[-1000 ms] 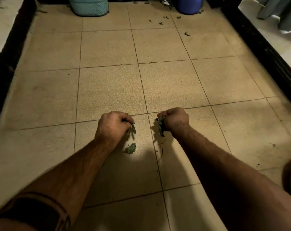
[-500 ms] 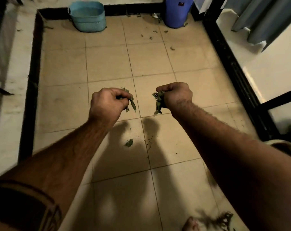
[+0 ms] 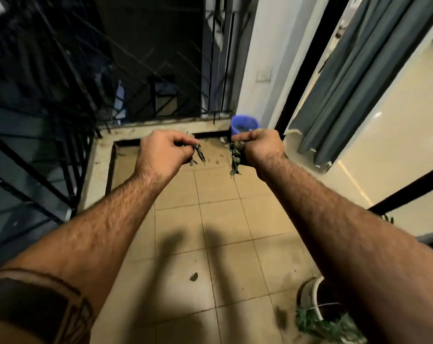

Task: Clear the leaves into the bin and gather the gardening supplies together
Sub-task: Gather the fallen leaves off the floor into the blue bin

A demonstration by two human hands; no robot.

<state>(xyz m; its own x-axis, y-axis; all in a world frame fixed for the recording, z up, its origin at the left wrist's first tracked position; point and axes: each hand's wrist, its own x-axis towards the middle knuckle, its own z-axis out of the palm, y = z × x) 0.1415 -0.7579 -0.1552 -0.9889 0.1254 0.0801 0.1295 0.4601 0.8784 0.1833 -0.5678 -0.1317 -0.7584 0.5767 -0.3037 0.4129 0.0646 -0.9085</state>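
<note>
Both arms had lifted since the earlier frames: view tilted up, hands went from low over the tiles to raised out in front, floor now further below. Teal tub seen earlier at the far left was out of view.

Left hand (image 3: 164, 152) was closed in a fist, knuckles up, pinching a few dry leaves (image 3: 198, 155) that dangled from its thumb side. Right hand (image 3: 259, 150) was also fisted, gripping a thicker leaf clump (image 3: 234, 155) hanging from its inner side. Hands were apart, with a gap between the two bunches.

Blue bin (image 3: 244, 125) stood at the far end of the balcony, in the corner by the white wall, its rim just above the right hand in the view and partly hidden by it. Some dark stuff showed inside; could not tell what it was. Neither bunch was over the bin.

One loose leaf (image 3: 193, 277) lay on the tiled floor (image 3: 225, 219) between the forearms, close to the camera. Small leaf scraps (image 3: 214, 160) were scattered on the far tiles near the bin, blurry. Potted plant (image 3: 319, 316) sat at bottom right, white rim, green foliage, partly behind the right forearm. Black railing (image 3: 61, 170) ran along the left side, grey curtain (image 3: 354, 83) hung at the right. Dark band showed on the left upper arm (image 3: 32, 306).
</note>
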